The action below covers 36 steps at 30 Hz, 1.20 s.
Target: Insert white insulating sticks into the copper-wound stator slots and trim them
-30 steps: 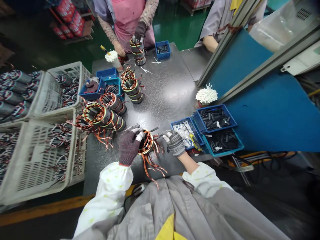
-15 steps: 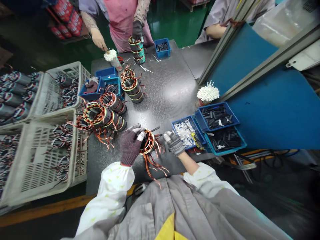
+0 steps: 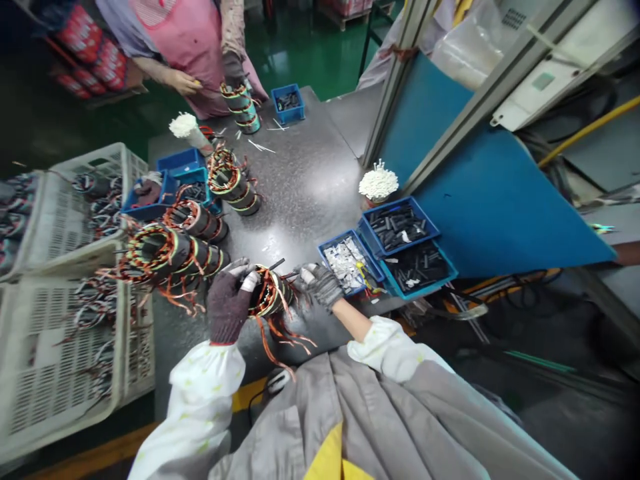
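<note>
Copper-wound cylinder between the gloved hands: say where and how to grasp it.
Take the cylinder by its curved outer wall, probably from the right: the left hand covers its left edge, and orange wires spill from its open end.

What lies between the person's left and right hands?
In the head view, a wound stator with orange leads lies between the left hand and right hand.

Dark, shiny worktable (image 3: 300,180). Carries several wound cores (image 3: 200,220) along left, a wire-trailing core (image 3: 273,287) at near side, a far core (image 3: 243,110) at far left. Also bears blue bins (image 3: 294,115) left, far and right, cups of white sticks (image 3: 201,141) left and right, loose sticks (image 3: 261,145) far.
</note>
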Motion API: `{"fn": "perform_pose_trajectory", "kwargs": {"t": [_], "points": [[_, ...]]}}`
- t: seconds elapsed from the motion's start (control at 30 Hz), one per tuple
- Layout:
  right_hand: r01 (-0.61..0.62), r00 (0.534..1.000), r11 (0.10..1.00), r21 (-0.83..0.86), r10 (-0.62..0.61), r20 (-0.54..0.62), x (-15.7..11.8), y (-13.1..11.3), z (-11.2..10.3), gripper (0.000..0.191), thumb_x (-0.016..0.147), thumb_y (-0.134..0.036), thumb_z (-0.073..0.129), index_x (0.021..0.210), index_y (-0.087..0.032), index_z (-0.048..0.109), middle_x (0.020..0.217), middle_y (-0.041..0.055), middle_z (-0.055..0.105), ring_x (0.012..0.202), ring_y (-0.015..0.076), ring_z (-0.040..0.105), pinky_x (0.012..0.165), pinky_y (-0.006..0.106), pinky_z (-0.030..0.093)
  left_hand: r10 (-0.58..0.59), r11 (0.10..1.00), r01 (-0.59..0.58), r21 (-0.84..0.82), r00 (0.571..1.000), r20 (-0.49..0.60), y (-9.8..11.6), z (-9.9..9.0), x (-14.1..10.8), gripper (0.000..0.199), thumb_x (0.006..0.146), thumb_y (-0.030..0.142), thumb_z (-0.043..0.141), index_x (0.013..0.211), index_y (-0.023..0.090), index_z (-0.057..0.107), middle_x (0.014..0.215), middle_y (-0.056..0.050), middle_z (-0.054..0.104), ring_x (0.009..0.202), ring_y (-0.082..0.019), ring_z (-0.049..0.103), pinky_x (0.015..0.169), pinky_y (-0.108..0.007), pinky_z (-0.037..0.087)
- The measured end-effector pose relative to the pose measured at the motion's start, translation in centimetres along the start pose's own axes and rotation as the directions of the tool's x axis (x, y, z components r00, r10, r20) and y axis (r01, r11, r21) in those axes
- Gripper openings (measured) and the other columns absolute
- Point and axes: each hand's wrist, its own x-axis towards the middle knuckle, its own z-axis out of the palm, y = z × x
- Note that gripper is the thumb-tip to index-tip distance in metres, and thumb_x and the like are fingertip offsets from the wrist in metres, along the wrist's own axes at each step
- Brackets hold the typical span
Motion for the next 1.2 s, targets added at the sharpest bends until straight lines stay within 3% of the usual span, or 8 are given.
{"fn": "perform_pose_trajectory", "kwargs": {"t": [0.17,0.3,0.5,0.67,0.8,0.93,1.1,1.2], "points": [[0.034,0.998,0.998,-0.057,-0.031,0.054,-0.6,-0.3,0.2,0.029,0.103,-0.025,0.046,0.113,-0.025,0.073,0.106,0.0027,0.077,0.097,0.0161,0.072,0.088,0.028,0.058,-0.003,1.000,0.003,0.013,1.000,-0.017,-0.4,0.0,-0.3,0.032,0.095,0.046,0.057,0.111,0.022,0.072,0.123,-0.008,0.071,0.121,-0.023,0.064,0.112,-0.044,0.048],[-0.081,0.997,0.951,-0.298,0.078,-0.022,-4.8,3.7,-7.5,0.024,0.098,-0.029,0.053,0.105,-0.027,0.077,0.101,0.0017,0.079,0.098,0.0188,0.072,0.092,0.030,0.055,-0.010,1.000,0.010,0.020,1.000,-0.016,0.0,0.0,0.0,0.034,0.094,0.049,0.058,0.110,0.023,0.073,0.123,-0.008,0.071,0.120,-0.027,0.064,0.113,-0.049,0.047],[-0.409,0.913,0.697,-0.589,0.307,-0.269,-7.4,9.4,-19.9,0.025,0.094,-0.026,0.054,0.103,-0.016,0.076,0.114,0.0173,0.074,0.106,0.0286,0.066,0.096,0.040,0.048,-0.057,0.998,0.058,0.022,0.998,-0.029,0.3,0.1,0.5,0.033,0.090,0.055,0.060,0.105,0.028,0.073,0.120,-0.002,0.072,0.118,-0.030,0.065,0.112,-0.055,0.048],[-0.422,0.906,0.644,-0.638,0.332,-0.263,-4.8,11.9,-20.9,0.010,0.080,-0.021,0.066,0.083,-0.015,0.074,0.108,0.0200,0.073,0.109,0.0323,0.062,0.099,0.043,0.043,-0.067,0.998,0.067,0.010,0.998,-0.001,-0.4,0.3,0.3,0.038,0.090,0.054,0.060,0.111,0.024,0.072,0.127,-0.007,0.070,0.122,-0.028,0.064,0.115,-0.050,0.046],[-0.420,0.907,0.693,-0.585,0.296,-0.300,-6.0,11.7,-21.4,0.014,0.084,-0.024,0.061,0.086,-0.017,0.072,0.105,0.0166,0.074,0.106,0.0286,0.064,0.099,0.040,0.046,-0.077,0.997,0.078,0.018,0.997,-0.018,-0.4,0.3,0.2,0.035,0.090,0.052,0.061,0.109,0.025,0.073,0.125,-0.005,0.070,0.121,-0.028,0.064,0.113,-0.051,0.047],[-0.367,0.916,0.814,-0.450,0.233,-0.327,-7.2,9.6,-18.5,0.038,0.094,-0.031,0.041,0.113,-0.013,0.069,0.106,0.0170,0.075,0.095,0.0273,0.070,0.087,0.042,0.055,-0.055,0.998,0.055,-0.026,0.998,-0.006,0.2,-0.1,-0.2,0.030,0.092,0.046,0.060,0.105,0.023,0.073,0.122,-0.007,0.071,0.120,-0.024,0.064,0.112,-0.045,0.048],[-0.091,0.994,0.962,-0.256,0.074,-0.077,-4.2,5.6,-6.6,0.033,0.096,-0.031,0.044,0.106,-0.022,0.074,0.106,0.0057,0.078,0.095,0.0199,0.073,0.087,0.033,0.059,-0.058,0.998,0.057,-0.039,0.998,-0.006,-0.3,-0.1,-0.5,0.029,0.092,0.043,0.061,0.107,0.022,0.073,0.122,-0.007,0.072,0.121,-0.022,0.064,0.110,-0.044,0.048],[-0.058,0.998,0.978,-0.202,0.056,-0.014,-1.4,4.7,-0.6,0.024,0.092,-0.025,0.054,0.102,-0.024,0.076,0.104,0.0037,0.079,0.096,0.0190,0.073,0.092,0.033,0.057,-0.059,0.998,0.059,-0.035,0.998,-0.001,-0.7,0.1,-0.7,0.029,0.093,0.044,0.061,0.108,0.022,0.072,0.125,-0.007,0.070,0.122,-0.022,0.063,0.111,-0.043,0.047]]}}
